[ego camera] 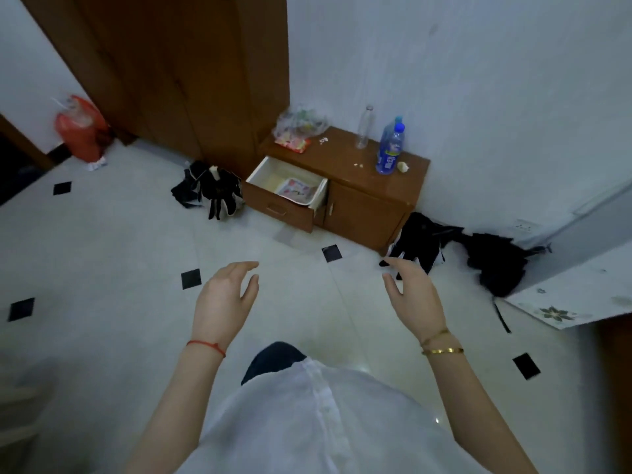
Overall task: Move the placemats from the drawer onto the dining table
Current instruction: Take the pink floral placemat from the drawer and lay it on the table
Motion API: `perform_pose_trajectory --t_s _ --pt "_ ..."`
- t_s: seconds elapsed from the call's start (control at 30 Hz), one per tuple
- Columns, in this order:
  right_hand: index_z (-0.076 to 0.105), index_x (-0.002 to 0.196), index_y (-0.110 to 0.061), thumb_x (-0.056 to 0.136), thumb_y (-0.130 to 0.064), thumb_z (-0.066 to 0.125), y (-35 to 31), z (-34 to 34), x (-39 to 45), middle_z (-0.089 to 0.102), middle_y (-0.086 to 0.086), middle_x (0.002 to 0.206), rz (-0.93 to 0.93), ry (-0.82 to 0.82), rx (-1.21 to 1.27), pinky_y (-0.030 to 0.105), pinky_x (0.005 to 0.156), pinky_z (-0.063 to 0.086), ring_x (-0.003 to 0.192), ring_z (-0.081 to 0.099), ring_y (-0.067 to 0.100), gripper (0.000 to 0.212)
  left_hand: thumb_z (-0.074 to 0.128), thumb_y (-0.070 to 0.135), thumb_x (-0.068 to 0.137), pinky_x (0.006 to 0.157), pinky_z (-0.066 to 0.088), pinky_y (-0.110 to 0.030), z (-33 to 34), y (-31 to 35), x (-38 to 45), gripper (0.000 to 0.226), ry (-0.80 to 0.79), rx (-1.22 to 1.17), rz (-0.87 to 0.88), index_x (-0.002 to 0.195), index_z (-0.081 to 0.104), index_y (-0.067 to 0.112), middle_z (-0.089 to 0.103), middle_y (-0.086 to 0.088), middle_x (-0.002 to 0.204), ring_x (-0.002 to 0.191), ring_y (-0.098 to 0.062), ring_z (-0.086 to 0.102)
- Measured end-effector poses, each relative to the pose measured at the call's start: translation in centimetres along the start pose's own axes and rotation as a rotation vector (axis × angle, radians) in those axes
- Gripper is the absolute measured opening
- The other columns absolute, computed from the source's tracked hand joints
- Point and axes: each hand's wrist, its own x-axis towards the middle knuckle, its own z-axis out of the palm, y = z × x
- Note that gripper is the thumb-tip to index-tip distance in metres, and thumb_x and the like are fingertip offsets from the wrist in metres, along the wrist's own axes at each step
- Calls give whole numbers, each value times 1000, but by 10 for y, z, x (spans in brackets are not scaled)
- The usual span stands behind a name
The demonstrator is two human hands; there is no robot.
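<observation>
Nearest the head camera, a white shirt [318, 422] is seen at the bottom edge, with both forearms stretched forward over the pale tiled floor [113, 254]. On the left hand [224, 295] the fingers are held loosely apart and slightly bent, and nothing is gripped; a red string bracelet [206, 346] is worn at that wrist. On the right hand [412, 292] the fingers are likewise spread and relaxed, holding nothing, and gold bangles [441, 345] are worn at the wrist. Well ahead, a brown cabinet [362, 200] is set against the wall, its drawer [284, 196] pulled open. A patterned placemat [297, 190] is seen lying flat inside the drawer. Two blue bottles [391, 148] and a clear bottle [364, 128] are stood upright on the cabinet top.
</observation>
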Motion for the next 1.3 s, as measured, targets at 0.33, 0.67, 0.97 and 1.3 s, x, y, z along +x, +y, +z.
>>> perform_pose_trajectory --t_s 0.33,0.67,0.97,1.3 --pt "57 125 -9 95 -19 54 -36 84 213 62 9 121 -45 -120 9 35 96 45 114 56 26 32 61 18 90 75 50 -27 26 -80 195 25 -50 0 -120 115 67 15 69 -3 110 91 -21 66" --pt "55 126 -12 96 -21 52 -104 122 409 61 4 118 72 6 66 35 89 50 109 54 20 31 60 16 91 77 54 -32 -13 -138 478 26 -101 106 143 116 66 13 69 -5 108 93 -22 66" --pt "56 126 -10 94 -15 54 -86 170 482 61 9 123 275 -34 67 36 93 47 114 56 25 32 61 12 89 71 58 -37 48 -145 601 24 -253 8 242 113 66 11 69 -7 100 84 -22 65" --pt "55 123 -14 96 -20 51 -76 205 557 60 9 117 484 34 53 39 82 52 107 56 25 28 60 11 91 81 56 -40 117 -169 693 28 -373 -7 331 118 63 7 67 -11 109 93 -26 64"
